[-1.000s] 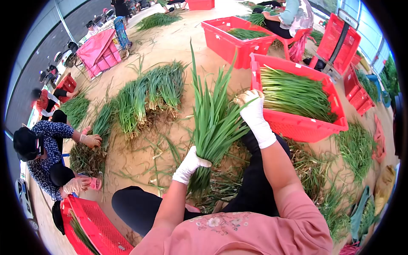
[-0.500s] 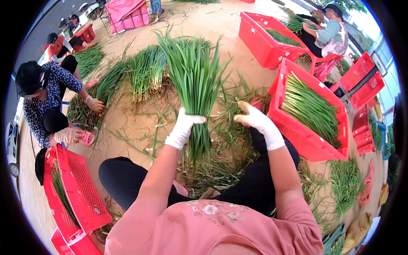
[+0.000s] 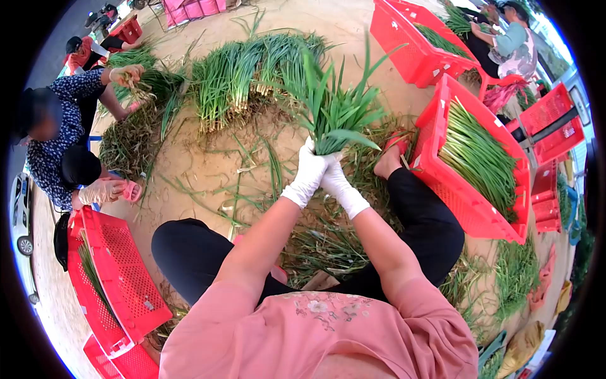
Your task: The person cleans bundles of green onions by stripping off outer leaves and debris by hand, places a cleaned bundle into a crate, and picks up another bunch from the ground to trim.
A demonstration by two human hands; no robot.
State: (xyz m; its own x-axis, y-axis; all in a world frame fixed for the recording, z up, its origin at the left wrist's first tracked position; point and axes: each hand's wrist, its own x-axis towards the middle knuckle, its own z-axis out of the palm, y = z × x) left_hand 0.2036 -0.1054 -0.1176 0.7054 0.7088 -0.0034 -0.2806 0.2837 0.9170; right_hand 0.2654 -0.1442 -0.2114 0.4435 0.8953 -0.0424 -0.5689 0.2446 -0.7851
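A bunch of green garlic chives [image 3: 341, 114] is held out in front of me, its leaves fanning away and to the right. My left hand [image 3: 309, 169], in a white glove, is wrapped round its near end. Pressed against it from the right, my gloved right hand [image 3: 336, 178] also grips the bunch. The two hands overlap, so parts of the fingers and the lower stalks are hidden. Beyond them, a row of chive bundles [image 3: 237, 76] lies on the ground. Loose leaves and trimmings [image 3: 322, 252] are heaped between my legs.
To my right stands a red crate [image 3: 435, 183] of chives, with another red crate [image 3: 404, 54] behind it. Red crates [image 3: 126, 271] also stand at lower left. A co-worker [image 3: 50, 145] in a patterned top sits at left beside a chive pile [image 3: 126, 145]. Other people sit farther off.
My right hand has come in from the right and closed on the bunch beside my left hand. The bunch has shifted right and tips away. The co-worker at left has raised a hand holding stalks.
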